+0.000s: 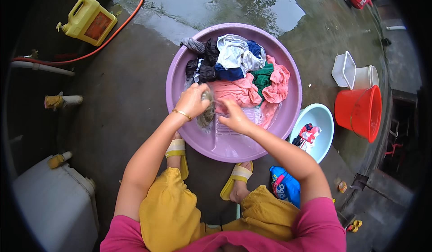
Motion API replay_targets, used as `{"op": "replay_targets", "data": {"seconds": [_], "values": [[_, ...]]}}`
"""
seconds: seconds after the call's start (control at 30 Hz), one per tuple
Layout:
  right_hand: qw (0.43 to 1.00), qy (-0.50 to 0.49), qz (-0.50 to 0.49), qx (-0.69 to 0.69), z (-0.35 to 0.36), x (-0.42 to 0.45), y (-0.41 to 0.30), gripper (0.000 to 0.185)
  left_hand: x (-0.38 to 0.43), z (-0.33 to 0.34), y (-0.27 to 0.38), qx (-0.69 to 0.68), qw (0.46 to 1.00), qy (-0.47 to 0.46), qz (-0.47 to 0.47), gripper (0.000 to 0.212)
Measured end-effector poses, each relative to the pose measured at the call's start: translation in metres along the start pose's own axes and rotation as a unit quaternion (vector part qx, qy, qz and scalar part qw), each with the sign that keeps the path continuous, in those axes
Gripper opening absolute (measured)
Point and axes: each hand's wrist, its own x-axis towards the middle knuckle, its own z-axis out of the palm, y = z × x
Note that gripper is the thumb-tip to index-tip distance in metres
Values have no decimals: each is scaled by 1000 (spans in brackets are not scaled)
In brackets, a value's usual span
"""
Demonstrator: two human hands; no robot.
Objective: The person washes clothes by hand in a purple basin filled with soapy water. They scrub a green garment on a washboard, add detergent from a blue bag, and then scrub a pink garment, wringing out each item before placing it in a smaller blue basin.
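Note:
A round purple plastic basin with a ridged washboard area stands on the ground before me. My left hand is closed on a wet olive-brown cloth at the basin's left side. Beside it, my right hand has its thumb and fingers apart, near the cloth and above the washboard; whether its fingertips touch the cloth is blurred. Farther back in the basin are pink garments, a green one, a white and blue one and dark ones. Suds show around the cloth.
At the right are a light blue basin holding small clothes, a red bucket, white containers and a blue bag. A yellow jug and an orange hose lie upper left. A washing machine-like white box stands lower left.

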Motion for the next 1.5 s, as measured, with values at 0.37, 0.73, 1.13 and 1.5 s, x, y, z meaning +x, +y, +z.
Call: {"op": "replay_targets", "data": {"seconds": [0.37,0.73,1.13,1.5], "values": [[916,6,6,400,-50,-26,-66,56,-37,-105,159,-504,829,-65,232,19],[851,191,78,483,-91,-43,-50,46,5,-62,67,-669,740,44,-54,35],[952,171,-252,-2,-45,-64,-138,36,6,17,56,-843,458,-277,-45,51],[818,319,-105,467,-84,-56,-117,41,-31,-19,104,-732,679,-61,10,32]]}}
